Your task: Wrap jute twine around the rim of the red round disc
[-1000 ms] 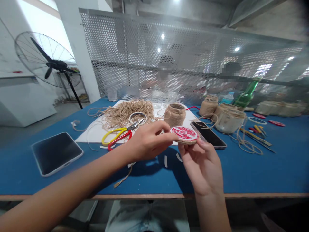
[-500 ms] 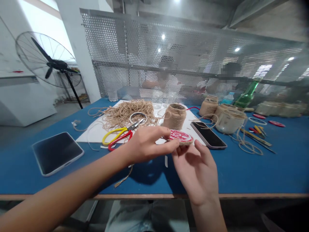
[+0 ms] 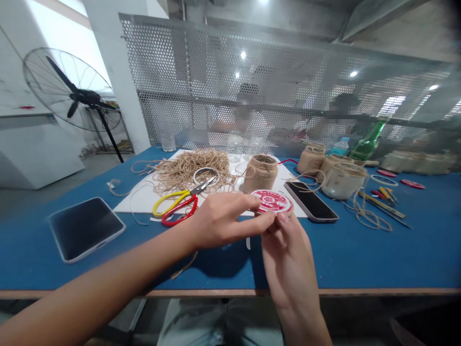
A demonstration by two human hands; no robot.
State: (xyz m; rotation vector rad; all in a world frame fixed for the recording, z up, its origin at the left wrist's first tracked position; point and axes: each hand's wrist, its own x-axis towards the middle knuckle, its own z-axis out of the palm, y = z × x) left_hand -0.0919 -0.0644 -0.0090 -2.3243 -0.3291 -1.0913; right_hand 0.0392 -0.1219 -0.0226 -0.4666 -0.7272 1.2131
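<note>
A round jar lid (image 3: 272, 201) with a red and white pattern on top is held up between my two hands, above the near part of the table. My left hand (image 3: 226, 218) pinches its left and near edge with thumb and forefinger. My right hand (image 3: 288, 250) grips the near right edge, thumb on the rim and fingers curled underneath. Twine shows along the rim in part. Behind the lid stands a twine-wrapped jar (image 3: 261, 174). To the left lie scissors (image 3: 183, 201) with one yellow and one red handle, beside a heap of twine (image 3: 194, 166).
A tablet (image 3: 86, 228) lies at the left and a phone (image 3: 311, 201) at the right. More jars (image 3: 344, 180), a green bottle (image 3: 369, 142) and pencil-like tools (image 3: 383, 204) sit on the right. A perforated metal screen (image 3: 216, 86) closes the back, with people beyond it.
The lid has tilted so that its patterned top faces me more. My right hand has closed from a loose open palm, bringing its thumb onto the rim.
</note>
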